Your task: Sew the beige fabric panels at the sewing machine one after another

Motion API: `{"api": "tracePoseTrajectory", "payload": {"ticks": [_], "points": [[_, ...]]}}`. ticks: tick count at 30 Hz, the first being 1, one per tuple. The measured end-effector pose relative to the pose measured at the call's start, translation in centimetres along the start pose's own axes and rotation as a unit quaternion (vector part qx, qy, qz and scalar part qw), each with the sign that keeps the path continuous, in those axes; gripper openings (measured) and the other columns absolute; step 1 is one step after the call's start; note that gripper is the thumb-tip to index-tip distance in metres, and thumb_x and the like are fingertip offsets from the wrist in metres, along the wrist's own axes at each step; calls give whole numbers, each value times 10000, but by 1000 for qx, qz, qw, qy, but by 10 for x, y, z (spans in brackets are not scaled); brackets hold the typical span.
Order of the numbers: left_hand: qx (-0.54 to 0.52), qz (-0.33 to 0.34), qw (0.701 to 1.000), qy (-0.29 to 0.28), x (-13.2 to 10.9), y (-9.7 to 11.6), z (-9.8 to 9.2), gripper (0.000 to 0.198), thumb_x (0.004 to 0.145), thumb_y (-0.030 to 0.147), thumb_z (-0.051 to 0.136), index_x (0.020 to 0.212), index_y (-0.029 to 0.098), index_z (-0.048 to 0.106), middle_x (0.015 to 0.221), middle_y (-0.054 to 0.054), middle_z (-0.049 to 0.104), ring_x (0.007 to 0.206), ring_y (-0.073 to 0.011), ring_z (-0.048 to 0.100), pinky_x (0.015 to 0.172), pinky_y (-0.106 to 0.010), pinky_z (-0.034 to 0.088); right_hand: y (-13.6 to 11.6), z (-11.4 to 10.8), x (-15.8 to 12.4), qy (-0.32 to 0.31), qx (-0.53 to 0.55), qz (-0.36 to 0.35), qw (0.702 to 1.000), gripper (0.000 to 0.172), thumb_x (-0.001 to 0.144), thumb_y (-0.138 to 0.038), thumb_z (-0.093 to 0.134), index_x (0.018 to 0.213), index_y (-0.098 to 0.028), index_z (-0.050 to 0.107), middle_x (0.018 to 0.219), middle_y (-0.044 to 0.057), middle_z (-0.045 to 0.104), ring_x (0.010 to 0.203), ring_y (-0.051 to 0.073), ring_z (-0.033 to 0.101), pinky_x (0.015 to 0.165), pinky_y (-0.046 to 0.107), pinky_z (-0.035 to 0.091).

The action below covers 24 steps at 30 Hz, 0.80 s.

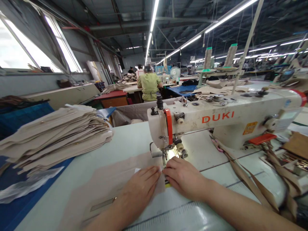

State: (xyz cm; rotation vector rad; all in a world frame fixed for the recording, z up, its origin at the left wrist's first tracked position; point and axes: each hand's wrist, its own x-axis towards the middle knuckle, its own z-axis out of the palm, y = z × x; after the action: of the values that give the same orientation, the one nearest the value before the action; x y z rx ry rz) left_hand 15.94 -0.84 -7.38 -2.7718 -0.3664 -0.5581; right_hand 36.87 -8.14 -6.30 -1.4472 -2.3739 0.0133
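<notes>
A beige fabric panel [108,179] lies on the sewing table, its right edge at the presser foot of the sewing machine [187,122]. My left hand [141,187] rests flat on the panel, fingers stretched toward the needle area. Beside it, my right hand [184,176] has its fingers bent and pressed together at the panel's edge, just in front of the presser foot [164,160]. A narrow slot with a zipper [103,204] shows in the panel near my left wrist. A small white patch [137,170] peeks out by my left knuckles.
Stacked beige fabric panels [60,131] stand at left on a blue surface. Fabric straps [245,179] hang over the table's right side, near a tray of small parts [295,163]. Thread cones [207,59] rise behind the machine. A person in a yellow-green top [149,85] sits farther back.
</notes>
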Motion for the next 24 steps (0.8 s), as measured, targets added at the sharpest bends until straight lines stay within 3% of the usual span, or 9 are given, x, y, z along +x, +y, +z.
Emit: {"api": "tracePoseTrajectory", "payload": {"ticks": [16,24], "points": [[-51,-41,998,13,-3,0,6,377,977,159,372,1209,161,668,1177,-80,728,1082,-203,679,939,-347,574,0,0,3,6,-7,3,1000,165,969,-184,515,951,-159,677,916,58,636,915,215,548,837,317,461],[-69,-50,996,13,9,1,14,372,973,188,393,1215,190,675,1184,-68,729,1082,-201,684,960,-352,566,9,-1,1,16,-32,23,999,142,951,-190,552,923,-161,688,924,62,648,937,215,555,877,313,451]]}}
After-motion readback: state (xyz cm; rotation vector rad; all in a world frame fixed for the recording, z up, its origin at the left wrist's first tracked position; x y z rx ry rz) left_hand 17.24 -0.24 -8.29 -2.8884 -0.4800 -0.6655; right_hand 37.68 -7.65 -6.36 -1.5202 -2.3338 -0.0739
